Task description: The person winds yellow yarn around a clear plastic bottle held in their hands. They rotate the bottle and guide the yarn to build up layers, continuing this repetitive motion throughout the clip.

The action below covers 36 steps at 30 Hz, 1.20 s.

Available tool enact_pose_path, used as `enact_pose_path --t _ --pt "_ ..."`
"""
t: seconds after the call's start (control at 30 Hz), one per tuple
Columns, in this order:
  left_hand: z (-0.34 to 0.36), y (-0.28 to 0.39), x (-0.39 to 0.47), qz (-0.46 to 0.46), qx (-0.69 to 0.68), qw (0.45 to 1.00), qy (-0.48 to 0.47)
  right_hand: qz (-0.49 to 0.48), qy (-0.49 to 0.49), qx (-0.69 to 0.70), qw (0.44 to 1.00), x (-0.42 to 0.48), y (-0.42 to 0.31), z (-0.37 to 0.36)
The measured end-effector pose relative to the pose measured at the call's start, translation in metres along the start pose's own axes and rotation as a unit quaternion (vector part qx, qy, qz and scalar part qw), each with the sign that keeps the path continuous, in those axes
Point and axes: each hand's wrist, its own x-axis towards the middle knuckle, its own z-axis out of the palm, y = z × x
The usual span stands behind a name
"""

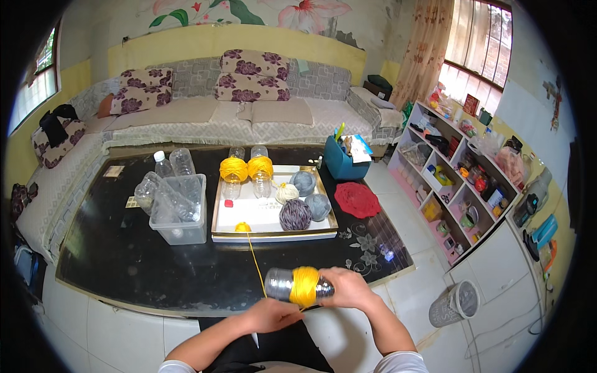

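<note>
A clear plastic bottle (278,283) lies sideways in the air over the table's front edge, its neck end in my right hand (347,288). Yellow yarn (304,286) is wrapped around the bottle's middle. Just below it, my left hand (275,315) pinches the yellow strand (257,265) close to the wrap. That strand runs back to a small yellow yarn ball (242,227) at the front of a white box lid (247,214). Also in the lid are two yarn-wrapped bottles (233,169), a cream ball (286,193), a purple-grey ball (295,215) and two grey balls (303,183).
Left of the lid stands a translucent plastic bin (179,233) full of bottles, with a white-capped bottle (163,164) behind. A red crocheted mat (357,199) and teal organizer (346,165) are at the right. Beyond the black table (116,261) are a sofa (182,121), shelf (433,175) and wastebasket (447,307).
</note>
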Motion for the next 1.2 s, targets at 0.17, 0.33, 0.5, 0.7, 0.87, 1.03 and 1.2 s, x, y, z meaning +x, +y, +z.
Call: enact_pose_path --t 0.17,0.33,0.5,0.7,0.87,1.03,1.2 --pt "-0.03 -0.013 0.024 -0.157 -0.092 0.983 -0.011 -0.059 -0.255 0.213 0.941 -0.011 0.002 -0.011" --pt "0.016 -0.056 0.018 -0.215 -0.32 0.917 0.103 -0.033 -0.228 0.39 0.891 -0.003 0.01 -0.01" --pt "0.013 -0.069 0.011 -0.134 -0.295 0.94 0.108 -0.006 -0.278 0.552 0.786 0.009 0.039 0.013" --pt "0.008 -0.071 -0.013 -0.202 -0.508 0.837 0.023 -0.042 -0.332 0.589 0.735 0.024 0.047 0.019" --pt "0.022 -0.066 -0.012 -0.201 -0.515 0.831 0.06 -0.022 -0.374 0.56 0.739 0.048 0.058 0.031" --pt "0.027 -0.076 -0.018 -0.195 -0.643 0.732 0.116 0.0 -0.271 0.532 0.802 0.062 0.04 0.018" --pt "0.026 -0.052 -0.005 -0.247 -0.679 0.675 0.147 -0.016 -0.092 0.276 0.956 0.058 0.011 0.014"
